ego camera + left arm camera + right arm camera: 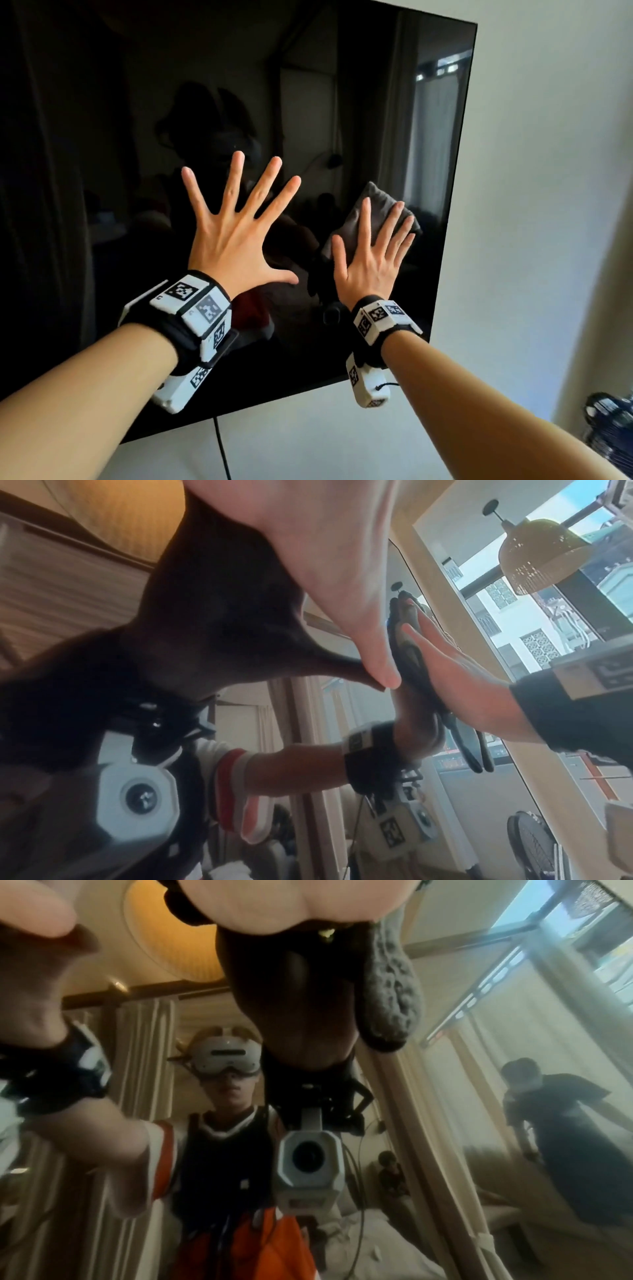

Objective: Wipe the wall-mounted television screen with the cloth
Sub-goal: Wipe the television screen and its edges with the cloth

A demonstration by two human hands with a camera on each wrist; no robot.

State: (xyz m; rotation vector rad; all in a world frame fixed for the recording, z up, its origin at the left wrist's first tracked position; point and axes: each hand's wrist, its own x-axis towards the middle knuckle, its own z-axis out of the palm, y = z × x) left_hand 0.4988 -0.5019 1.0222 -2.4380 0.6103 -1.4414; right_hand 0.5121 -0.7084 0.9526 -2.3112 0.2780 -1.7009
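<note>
Television screen [171, 102], dark and glossy, mounted on a pale wall [548, 171], filling most of the head view, its right edge and lower edge in sight. Grey cloth [380, 205] pressed flat against the lower right part of the screen, near the right edge. Right hand [371, 260] laid over the cloth, fingers straight and close together, not clenched, palm pushing the fabric to the glass; cloth showing above the fingertips and beside the thumb. Left hand [233, 236] just beside it to the left, all 5 fingers spread wide and straight, empty, raised at the bare screen; from the left wrist view, thumb tip meeting its own reflection, so touching the glass there. White marker-covered wrist units strapped on both forearms. Black cable [221, 448] hanging down the wall from under the screen's lower edge. Blurred dark object at the far lower right corner, too smeared to identify.
</note>
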